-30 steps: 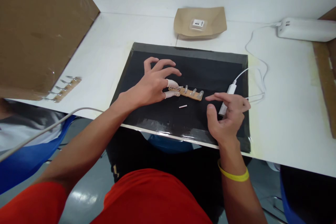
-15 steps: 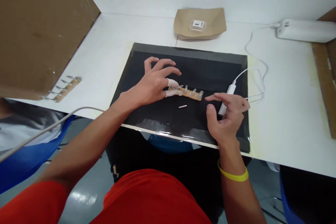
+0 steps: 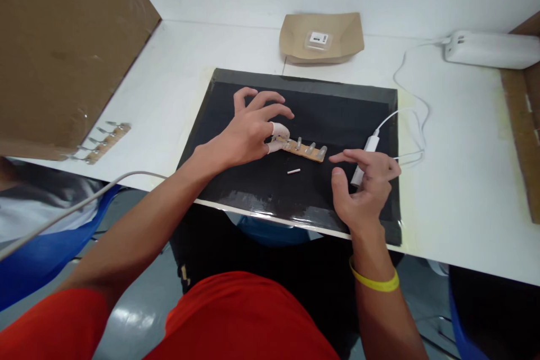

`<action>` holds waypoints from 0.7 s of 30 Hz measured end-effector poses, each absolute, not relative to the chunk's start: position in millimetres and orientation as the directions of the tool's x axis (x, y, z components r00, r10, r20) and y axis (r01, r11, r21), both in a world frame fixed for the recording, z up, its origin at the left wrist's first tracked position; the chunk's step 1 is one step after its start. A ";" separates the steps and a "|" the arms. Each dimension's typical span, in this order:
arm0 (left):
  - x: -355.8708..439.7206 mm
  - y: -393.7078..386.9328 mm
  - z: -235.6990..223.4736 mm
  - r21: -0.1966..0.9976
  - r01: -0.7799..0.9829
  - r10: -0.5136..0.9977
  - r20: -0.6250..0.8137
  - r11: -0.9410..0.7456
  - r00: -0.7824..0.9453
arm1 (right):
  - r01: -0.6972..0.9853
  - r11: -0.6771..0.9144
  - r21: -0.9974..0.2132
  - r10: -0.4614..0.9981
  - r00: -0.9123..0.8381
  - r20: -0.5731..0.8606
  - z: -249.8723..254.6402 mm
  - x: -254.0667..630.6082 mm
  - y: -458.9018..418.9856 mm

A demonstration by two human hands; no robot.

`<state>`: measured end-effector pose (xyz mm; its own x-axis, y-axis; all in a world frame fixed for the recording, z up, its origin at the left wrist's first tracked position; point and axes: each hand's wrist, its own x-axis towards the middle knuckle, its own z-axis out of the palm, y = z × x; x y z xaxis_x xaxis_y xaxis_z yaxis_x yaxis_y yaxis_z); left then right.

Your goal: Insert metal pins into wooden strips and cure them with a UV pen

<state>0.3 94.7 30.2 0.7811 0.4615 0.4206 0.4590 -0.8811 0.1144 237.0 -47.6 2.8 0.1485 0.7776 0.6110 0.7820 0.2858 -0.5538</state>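
Note:
A narrow wooden strip [image 3: 304, 150] bearing a row of clear false nail tips lies on the black mat [image 3: 236, 180]. My left hand [image 3: 253, 132] is at its left end, thumb and index finger, both in pale finger cots, closed around that end. The other left fingers stay raised and curled. What exactly sits between the two fingertips is partly hidden. Off the strip's right end, my right hand [image 3: 366, 188] rests palm up with thumb and index finger apart, holding nothing. Below the strip lies a tiny thin whitish stick [image 3: 293, 171].
A white corded bar-shaped device [image 3: 371, 143] lies partly behind my right hand. Behind the mat stands a brown paper tray [image 3: 291, 39] with a small clear labelled box [image 3: 318, 40]. At left, another nail-tip strip [image 3: 108, 143] lies by a cardboard panel [image 3: 71, 56]. A white box [image 3: 489, 49] stands back right.
The thumb and index finger of my left hand have shifted slightly up along the strip's left end. My right hand and the strip look nearly unmoved.

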 end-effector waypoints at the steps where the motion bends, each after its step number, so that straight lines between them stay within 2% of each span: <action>1: 0.6 93.9 30.4 0.109 0.459 0.457 0.438 -0.882 0.774 | 0.782 0.284 -0.555 0.779 0.149 0.609 2.8 236.9 -47.7; 7: -1.2 93.3 32.9 0.098 0.477 0.474 0.391 -0.874 0.789 | 0.777 0.312 -0.547 0.759 0.143 0.636 1.9 237.1 -46.5; 15: 0.9 91.6 32.8 0.062 0.454 0.439 0.404 -0.889 0.803 | 0.787 0.307 -0.536 0.758 0.139 0.637 1.6 236.7 -46.3; 21: 4.6 93.3 31.8 0.102 0.468 0.472 0.342 -0.878 0.812 | 0.777 0.318 -0.544 0.756 0.138 0.640 1.7 237.0 -45.8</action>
